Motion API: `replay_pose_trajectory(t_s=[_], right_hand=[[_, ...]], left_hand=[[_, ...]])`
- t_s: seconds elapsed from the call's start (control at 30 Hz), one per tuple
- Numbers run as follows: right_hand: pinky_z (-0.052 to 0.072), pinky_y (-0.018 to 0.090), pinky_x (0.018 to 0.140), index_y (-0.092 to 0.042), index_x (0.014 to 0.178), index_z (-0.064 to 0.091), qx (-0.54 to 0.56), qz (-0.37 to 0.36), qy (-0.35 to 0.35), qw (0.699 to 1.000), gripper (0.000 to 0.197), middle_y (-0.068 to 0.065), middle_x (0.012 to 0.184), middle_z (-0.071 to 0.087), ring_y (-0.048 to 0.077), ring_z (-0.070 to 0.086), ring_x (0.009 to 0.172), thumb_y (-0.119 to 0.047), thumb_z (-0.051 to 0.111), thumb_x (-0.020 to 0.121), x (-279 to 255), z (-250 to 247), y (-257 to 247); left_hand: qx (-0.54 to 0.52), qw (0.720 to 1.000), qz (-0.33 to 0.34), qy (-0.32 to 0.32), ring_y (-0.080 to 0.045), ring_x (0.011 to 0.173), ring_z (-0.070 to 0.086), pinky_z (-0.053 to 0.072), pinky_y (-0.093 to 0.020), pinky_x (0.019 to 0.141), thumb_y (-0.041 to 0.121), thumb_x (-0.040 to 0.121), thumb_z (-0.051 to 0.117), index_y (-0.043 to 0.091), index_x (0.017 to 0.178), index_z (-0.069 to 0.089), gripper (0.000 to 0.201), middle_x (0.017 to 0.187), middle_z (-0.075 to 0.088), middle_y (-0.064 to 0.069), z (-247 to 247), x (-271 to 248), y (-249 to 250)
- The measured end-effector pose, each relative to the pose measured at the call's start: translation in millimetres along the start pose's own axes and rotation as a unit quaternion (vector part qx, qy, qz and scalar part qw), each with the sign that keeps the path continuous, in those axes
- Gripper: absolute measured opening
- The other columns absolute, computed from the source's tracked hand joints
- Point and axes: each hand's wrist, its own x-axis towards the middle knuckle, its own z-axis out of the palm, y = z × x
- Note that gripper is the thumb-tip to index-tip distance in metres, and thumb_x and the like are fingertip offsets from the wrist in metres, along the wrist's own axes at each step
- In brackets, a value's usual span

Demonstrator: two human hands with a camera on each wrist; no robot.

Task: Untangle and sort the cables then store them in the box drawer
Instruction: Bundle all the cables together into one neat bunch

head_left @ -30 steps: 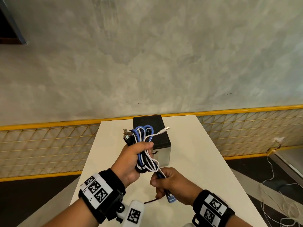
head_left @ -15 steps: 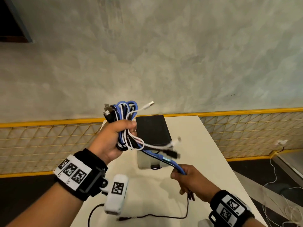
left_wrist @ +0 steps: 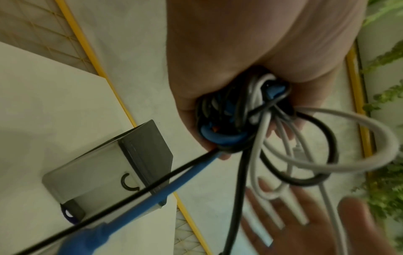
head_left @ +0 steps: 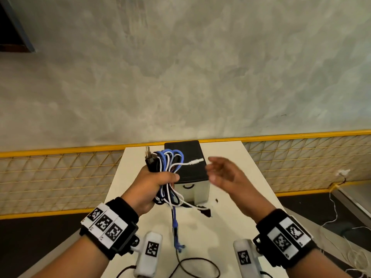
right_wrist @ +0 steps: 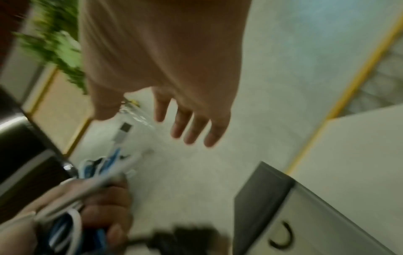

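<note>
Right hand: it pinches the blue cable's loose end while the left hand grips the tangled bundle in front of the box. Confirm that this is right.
Not quite. The right hand is open and holds nothing; the head view shows its fingers spread in the air beside the box. The blue cable hangs free from the bundle. The rest stands: the left hand keeps its grip on the tangled bundle in front of the box.

L hand [head_left: 149, 184] up in front of chest, fist closed, thumb wrapped across the top, fingers curled tight w/ a full grip. R hand [head_left: 224, 173] beside it, apart, holding nothing, fingers [right_wrist: 197, 129] straight and loosely spread, palm turned toward L. Both wrists strapped w/ black bands.
</note>
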Motion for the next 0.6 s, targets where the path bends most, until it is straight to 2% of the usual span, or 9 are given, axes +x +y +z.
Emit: replay_pose_trajectory(t_s=[0.07, 0.17, 0.2, 0.27, 0.33, 0.43, 0.47, 0.53, 0.6], right_hand=[[0.054, 0.025, 0.084, -0.036, 0.121, 0.059, -0.045, -0.072, 0.025, 0.996, 0.050, -0.001, 0.112, 0.066, 0.008, 0.063, 0.099, -0.022, 0.077, 0.076, 9, 10, -17], [0.053, 0.018, 0.077, -0.043, 0.102, 0.066, -0.169, -0.098, -0.010, 0.981, 0.038, -0.008, 0.092, 0.069, 0.003, 0.065, 0.084, -0.009, 0.071, 0.085, 16, 25, -30], [0.053, 0.020, 0.074, -0.040, 0.095, 0.069, -0.181, -0.098, -0.011, 0.979, 0.033, -0.008, 0.088, 0.070, 0.003, 0.066, 0.081, -0.008, 0.070, 0.085, 16, 29, -31], [0.054, 0.024, 0.064, -0.026, 0.087, 0.072, -0.142, -0.095, 0.003, 0.985, 0.025, -0.003, 0.083, 0.069, 0.006, 0.064, 0.073, -0.002, 0.071, 0.083, 17, 33, -32], [0.053, 0.025, 0.057, -0.017, 0.082, 0.069, -0.085, -0.083, 0.024, 0.993, 0.020, 0.001, 0.080, 0.066, 0.008, 0.064, 0.068, 0.003, 0.072, 0.081, 20, 34, -31], [0.055, 0.031, 0.057, -0.013, 0.078, 0.065, -0.112, -0.099, 0.059, 0.987, 0.015, 0.003, 0.079, 0.065, 0.015, 0.064, 0.067, -0.002, 0.075, 0.079, 22, 39, -29], [0.055, 0.031, 0.060, -0.014, 0.076, 0.064, -0.151, -0.114, 0.070, 0.979, 0.015, 0.001, 0.078, 0.065, 0.014, 0.063, 0.067, -0.006, 0.076, 0.078, 22, 42, -27], [0.049, 0.017, 0.062, -0.016, 0.073, 0.064, -0.230, -0.150, 0.085, 0.958, 0.015, -0.003, 0.077, 0.064, 0.010, 0.060, 0.071, -0.011, 0.078, 0.077, 21, 48, -25], [0.043, 0.010, 0.063, -0.015, 0.074, 0.065, -0.270, -0.174, 0.092, 0.942, 0.013, -0.005, 0.078, 0.064, 0.007, 0.058, 0.078, -0.013, 0.078, 0.077, 19, 51, -24]], left_hand=[[0.032, 0.999, 0.000, -0.005, -0.020, 0.051, 0.058, 0.049, -0.031, 0.052, -0.002, 0.069, 0.073, 0.006, 0.081, 0.068, 0.016, 0.059, 0.060, -0.006, 6, -4, -3], [0.034, 0.999, 0.002, -0.012, -0.017, 0.053, 0.060, 0.048, -0.032, 0.058, -0.007, 0.074, 0.071, 0.006, 0.091, 0.070, 0.022, 0.060, 0.064, -0.001, 12, -7, -7], [0.029, 0.999, 0.003, -0.016, -0.016, 0.053, 0.060, 0.047, -0.032, 0.059, -0.005, 0.072, 0.071, 0.007, 0.092, 0.071, 0.024, 0.060, 0.065, 0.001, 13, -8, -7], [0.032, 0.999, 0.002, -0.027, -0.014, 0.056, 0.062, 0.048, -0.032, 0.062, -0.001, 0.068, 0.072, 0.009, 0.098, 0.072, 0.031, 0.064, 0.068, 0.004, 13, -10, -5], [0.064, 0.997, 0.001, -0.051, -0.010, 0.061, 0.066, 0.050, -0.030, 0.064, -0.007, 0.073, 0.072, 0.013, 0.105, 0.071, 0.037, 0.075, 0.074, 0.005, 12, -13, -4], [0.094, 0.992, -0.011, -0.081, -0.015, 0.078, 0.071, 0.056, -0.032, 0.067, -0.007, 0.079, 0.070, 0.018, 0.108, 0.072, 0.039, 0.094, 0.078, -0.005, 11, -15, -9], [0.095, 0.992, -0.016, -0.082, -0.017, 0.077, 0.071, 0.056, -0.033, 0.066, -0.007, 0.080, 0.071, 0.017, 0.107, 0.073, 0.036, 0.091, 0.078, -0.004, 11, -15, -11], [0.094, 0.992, -0.024, -0.082, -0.011, 0.062, 0.069, 0.054, -0.027, 0.057, -0.010, 0.080, 0.069, 0.014, 0.100, 0.071, 0.031, 0.071, 0.074, 0.004, 13, -16, -14], [0.090, 0.993, -0.029, -0.075, -0.007, 0.052, 0.065, 0.051, -0.021, 0.050, -0.014, 0.079, 0.067, 0.011, 0.093, 0.069, 0.029, 0.059, 0.069, 0.008, 15, -17, -18]])
